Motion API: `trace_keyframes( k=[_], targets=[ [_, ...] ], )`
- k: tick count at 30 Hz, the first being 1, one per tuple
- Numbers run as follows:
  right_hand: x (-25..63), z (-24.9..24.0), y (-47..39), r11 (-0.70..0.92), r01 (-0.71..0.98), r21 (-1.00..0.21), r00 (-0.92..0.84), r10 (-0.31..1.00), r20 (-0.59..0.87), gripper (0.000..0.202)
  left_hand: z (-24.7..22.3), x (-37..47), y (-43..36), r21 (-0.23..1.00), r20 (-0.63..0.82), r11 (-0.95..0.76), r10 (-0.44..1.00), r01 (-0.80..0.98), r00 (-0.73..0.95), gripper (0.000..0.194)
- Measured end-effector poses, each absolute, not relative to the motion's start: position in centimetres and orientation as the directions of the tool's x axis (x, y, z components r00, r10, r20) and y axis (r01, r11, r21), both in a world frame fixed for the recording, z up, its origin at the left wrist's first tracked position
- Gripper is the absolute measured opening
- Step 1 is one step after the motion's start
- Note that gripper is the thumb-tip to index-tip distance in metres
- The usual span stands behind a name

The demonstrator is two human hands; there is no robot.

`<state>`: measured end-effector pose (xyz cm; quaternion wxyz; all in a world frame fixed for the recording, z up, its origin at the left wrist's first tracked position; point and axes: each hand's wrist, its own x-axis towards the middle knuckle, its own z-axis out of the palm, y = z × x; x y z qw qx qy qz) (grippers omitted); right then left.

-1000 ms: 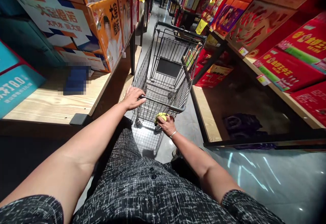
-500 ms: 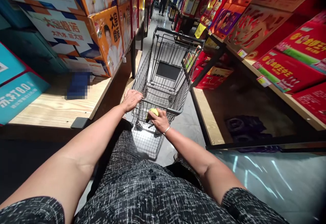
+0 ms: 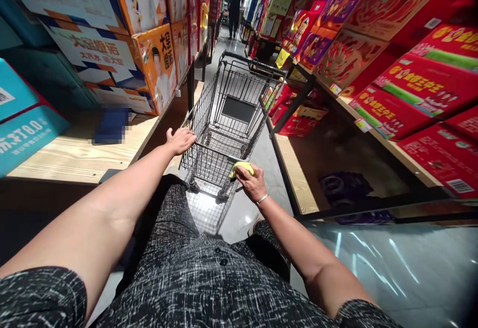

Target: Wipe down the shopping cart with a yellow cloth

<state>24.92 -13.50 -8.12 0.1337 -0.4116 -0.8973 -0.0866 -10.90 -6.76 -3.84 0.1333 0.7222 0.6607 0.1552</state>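
Yellow-green soft cloth (image 3: 243,169) is clamped in my right hand (image 3: 255,184) by the dark wire shopping cart (image 3: 238,109)'s near rim; my left hand (image 3: 180,141) drapes open there. Wiping seems in hand; the next stroke needs steady contact.

At upper left I had orange-and-white cartons (image 3: 157,64); at right, red boxes (image 3: 414,86) sat stacked on shelving.

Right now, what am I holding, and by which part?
Your right hand grips a yellow cloth by its near side; left hand rests on the cart's left corner.
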Motion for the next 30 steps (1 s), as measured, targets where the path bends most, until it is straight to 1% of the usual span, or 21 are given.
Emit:
trace_keyframes(
  k=[3, 5, 6, 8, 10, 12, 14, 15, 18, 20, 22, 25, 27, 30],
  targets=[
    [25.7, -7.9, -13.8, 0.623, 0.781, 0.040, -0.589, 0.714, 0.379, 0.033, -3.6, -10.3, -6.8, 0.344, 0.080, -0.041, 0.997, 0.938, 0.015, 0.036],
    [25.1, -7.5, -13.6, 0.611, 0.791, 0.027, -0.556, 0.700, 0.449, 0.036, -3.5, -9.2, -7.0, 0.345, 0.144, -0.041, 0.989, 0.938, -0.010, 0.032],
    [24.5, -7.4, -13.4, 0.608, 0.794, 0.018, -0.542, 0.694, 0.475, 0.037, -3.5, -8.4, -7.3, 0.351, 0.184, -0.064, 0.983, 0.934, -0.002, 0.032],
    [23.2, -7.7, -13.0, 0.619, 0.785, 0.001, -0.543, 0.688, 0.482, 0.038, -3.5, -6.8, -7.9, 0.356, 0.245, -0.159, 0.967, 0.921, 0.072, 0.035],
    [22.1, -9.2, -12.7, 0.651, 0.759, -0.012, -0.588, 0.693, 0.417, 0.038, -3.6, -5.3, -8.6, 0.369, 0.241, -0.280, 0.950, 0.887, 0.199, 0.037],
    [21.3, -11.6, -12.6, 0.701, 0.713, -0.019, -0.669, 0.689, 0.281, 0.035, -3.8, -4.2, -9.3, 0.386, 0.202, -0.368, 0.929, 0.846, 0.312, 0.038],
    [20.8, -14.4, -13.0, 0.741, 0.671, -0.028, -0.730, 0.666, 0.149, 0.030, -4.0, -3.7, -9.7, 0.400, 0.176, -0.396, 0.918, 0.826, 0.355, 0.038],
    [20.6, -15.7, -13.2, 0.754, 0.656, -0.032, -0.748, 0.655, 0.108, 0.026, -4.1, -3.6, -9.8, 0.404, 0.169, -0.396, 0.918, 0.824, 0.358, 0.038],
    [20.0, -18.3, -14.1, 0.763, 0.645, -0.040, -0.759, 0.645, 0.085, 0.019, -4.3, -3.7, -9.6, 0.410, 0.157, -0.396, 0.918, 0.821, 0.364, 0.041],
    [19.7, -18.6, -14.5, 0.769, 0.638, -0.045, -0.763, 0.639, 0.094, 0.017, -4.3, -3.9, -9.4, 0.411, 0.156, -0.402, 0.915, 0.818, 0.371, 0.041],
    [19.7, -17.6, -14.5, 0.777, 0.627, -0.045, -0.771, 0.628, 0.105, 0.017, -4.2, -4.1, -9.3, 0.415, 0.147, -0.393, 0.919, 0.821, 0.365, 0.040],
    [20.9, -14.0, -13.9, 0.766, 0.641, -0.042, -0.752, 0.638, 0.167, 0.027, -3.8, -4.5, -9.2, 0.409, 0.108, -0.378, 0.924, 0.830, 0.368, 0.042],
    [22.1, -10.9, -13.0, 0.723, 0.690, -0.047, -0.688, 0.674, 0.270, 0.034, -3.6, -4.8, -9.2, 0.409, 0.081, -0.376, 0.923, 0.831, 0.377, 0.044],
    [23.5, -7.0, -11.1, 0.627, 0.774, -0.086, -0.531, 0.718, 0.451, 0.038, -3.3, -4.8, -9.0, 0.414, 0.070, -0.355, 0.930, 0.838, 0.360, 0.040]
  ],
)
